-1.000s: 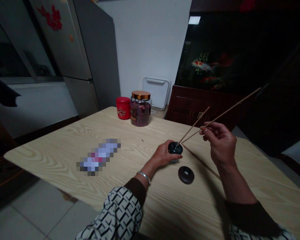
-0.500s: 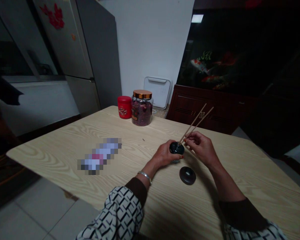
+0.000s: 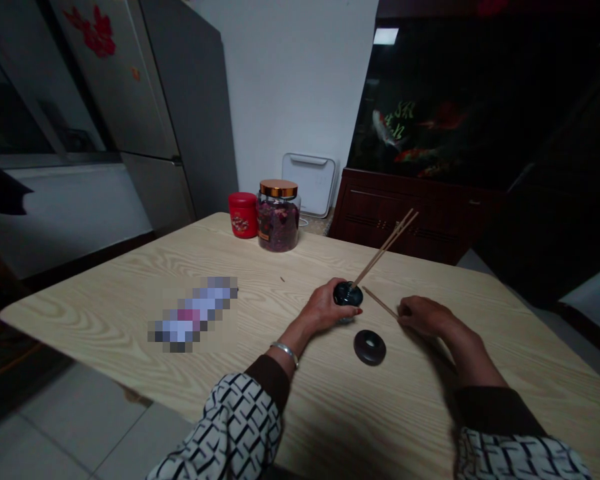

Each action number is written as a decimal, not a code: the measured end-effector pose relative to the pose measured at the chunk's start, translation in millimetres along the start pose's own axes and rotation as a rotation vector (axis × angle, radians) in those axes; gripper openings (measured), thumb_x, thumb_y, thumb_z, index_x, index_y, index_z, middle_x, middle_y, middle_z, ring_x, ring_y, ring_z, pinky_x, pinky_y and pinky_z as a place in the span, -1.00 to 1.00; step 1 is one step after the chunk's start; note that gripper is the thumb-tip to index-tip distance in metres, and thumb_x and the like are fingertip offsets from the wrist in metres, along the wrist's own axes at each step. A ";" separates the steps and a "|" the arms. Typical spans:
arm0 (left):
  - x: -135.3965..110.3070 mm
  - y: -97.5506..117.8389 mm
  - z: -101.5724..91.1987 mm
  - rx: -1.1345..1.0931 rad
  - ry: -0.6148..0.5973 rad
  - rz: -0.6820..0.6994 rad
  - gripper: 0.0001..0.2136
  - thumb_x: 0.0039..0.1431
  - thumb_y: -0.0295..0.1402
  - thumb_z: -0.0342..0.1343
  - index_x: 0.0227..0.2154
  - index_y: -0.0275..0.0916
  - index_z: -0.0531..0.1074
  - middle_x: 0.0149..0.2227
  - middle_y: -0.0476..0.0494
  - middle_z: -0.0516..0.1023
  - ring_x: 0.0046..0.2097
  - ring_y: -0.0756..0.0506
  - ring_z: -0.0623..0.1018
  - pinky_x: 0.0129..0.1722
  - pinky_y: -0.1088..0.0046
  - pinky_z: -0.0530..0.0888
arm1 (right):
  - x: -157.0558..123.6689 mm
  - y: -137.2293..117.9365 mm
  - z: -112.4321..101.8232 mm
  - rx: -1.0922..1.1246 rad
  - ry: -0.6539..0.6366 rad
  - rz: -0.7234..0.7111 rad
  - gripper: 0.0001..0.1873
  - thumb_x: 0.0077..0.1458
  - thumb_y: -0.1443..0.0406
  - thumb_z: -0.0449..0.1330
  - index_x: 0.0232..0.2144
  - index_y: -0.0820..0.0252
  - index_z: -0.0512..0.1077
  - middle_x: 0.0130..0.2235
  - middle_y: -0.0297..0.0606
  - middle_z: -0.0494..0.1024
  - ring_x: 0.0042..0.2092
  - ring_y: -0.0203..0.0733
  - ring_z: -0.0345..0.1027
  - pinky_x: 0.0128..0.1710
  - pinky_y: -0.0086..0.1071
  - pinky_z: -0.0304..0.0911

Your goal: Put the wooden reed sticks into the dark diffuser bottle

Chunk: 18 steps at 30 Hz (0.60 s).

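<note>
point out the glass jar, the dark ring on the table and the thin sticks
glass jar (image 3: 279, 228): head view, on its body, over the dark contents
dark ring (image 3: 361, 348): head view, on its top face beside the hole
thin sticks (image 3: 386, 243): head view, on the shafts above the left hand

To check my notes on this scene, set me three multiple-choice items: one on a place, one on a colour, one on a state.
1. Where does the dark ring-shaped disc lie?
A. On the table between the left hand and the right hand
B. Beside the red tin
C. On the wooden cabinet

2. What colour is the lid of the glass jar?
A. Red
B. White
C. Copper

3. What is the right hand doing?
A. Gripping the jar
B. Resting on the table at the end of a loose wooden stick
C. Raised in the air

1: A, the disc lies on the tabletop near both hands.
2: C, the metallic lid shows a copper tone.
3: B, the hand lies low on the tabletop, touching or almost touching the stick.
</note>
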<state>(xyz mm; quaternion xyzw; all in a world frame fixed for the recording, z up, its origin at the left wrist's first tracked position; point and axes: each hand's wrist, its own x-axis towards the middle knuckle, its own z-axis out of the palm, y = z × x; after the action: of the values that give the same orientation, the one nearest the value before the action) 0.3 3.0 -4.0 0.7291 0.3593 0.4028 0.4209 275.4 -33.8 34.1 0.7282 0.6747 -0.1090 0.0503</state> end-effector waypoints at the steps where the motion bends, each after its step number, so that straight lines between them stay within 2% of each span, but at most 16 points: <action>1: -0.2 0.9 -0.3 0.006 -0.002 -0.003 -0.34 -0.15 -0.14 0.41 0.05 -0.24 0.40 -0.09 -0.23 0.57 -0.06 -0.21 0.54 -0.03 0.23 0.47 | 1.3 -0.3 1.8 0.005 -0.005 -0.009 -0.84 -0.01 0.26 0.17 -0.36 0.15 0.51 -0.24 -0.15 0.58 -0.24 -0.11 0.43 -0.35 -0.36 0.13; 8: -0.6 1.3 0.9 -0.003 -0.001 -0.019 -0.33 -0.17 -0.15 0.42 0.05 -0.25 0.40 -0.09 -0.23 0.56 -0.06 -0.21 0.54 -0.03 0.24 0.47 | 7.3 -0.5 6.7 0.071 0.012 -0.042 -0.92 -0.05 0.33 0.20 -0.43 0.19 0.49 -0.27 -0.15 0.57 -0.29 -0.18 0.37 -0.35 -0.38 0.12; 13: 0.0 -1.6 1.9 -0.007 0.007 -0.020 -0.30 -0.18 -0.13 0.43 0.07 -0.25 0.39 -0.07 -0.25 0.56 -0.05 -0.22 0.53 -0.03 0.22 0.47 | 7.4 0.1 7.9 0.171 0.048 -0.061 -0.85 -0.08 0.37 0.21 -0.37 0.14 0.51 -0.29 -0.22 0.57 -0.29 -0.20 0.37 -0.32 -0.41 0.15; 16: 0.1 -2.6 2.1 -0.019 0.006 -0.009 -0.31 -0.17 -0.13 0.42 0.07 -0.25 0.39 -0.08 -0.24 0.56 -0.06 -0.21 0.54 -0.04 0.23 0.48 | 3.7 3.2 -2.6 0.305 0.110 -0.123 -0.93 -0.08 0.33 0.23 -0.43 0.17 0.51 -0.37 -0.24 0.56 -0.34 -0.22 0.35 -0.33 -0.40 0.18; 18: -0.1 -2.3 2.2 -0.026 0.012 -0.003 -0.32 -0.17 -0.14 0.43 0.06 -0.25 0.40 -0.08 -0.24 0.56 -0.06 -0.21 0.53 -0.03 0.24 0.48 | -3.2 3.3 -17.2 0.475 0.206 -0.198 -0.91 -0.05 0.27 0.24 -0.46 0.19 0.50 -0.42 -0.26 0.54 -0.37 -0.23 0.34 -0.35 -0.39 0.21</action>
<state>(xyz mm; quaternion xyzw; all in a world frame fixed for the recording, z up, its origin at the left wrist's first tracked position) 1.8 3.2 -6.8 0.7206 0.3575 0.4113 0.4287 280.0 -33.4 51.3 0.6573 0.6997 -0.1941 -0.2017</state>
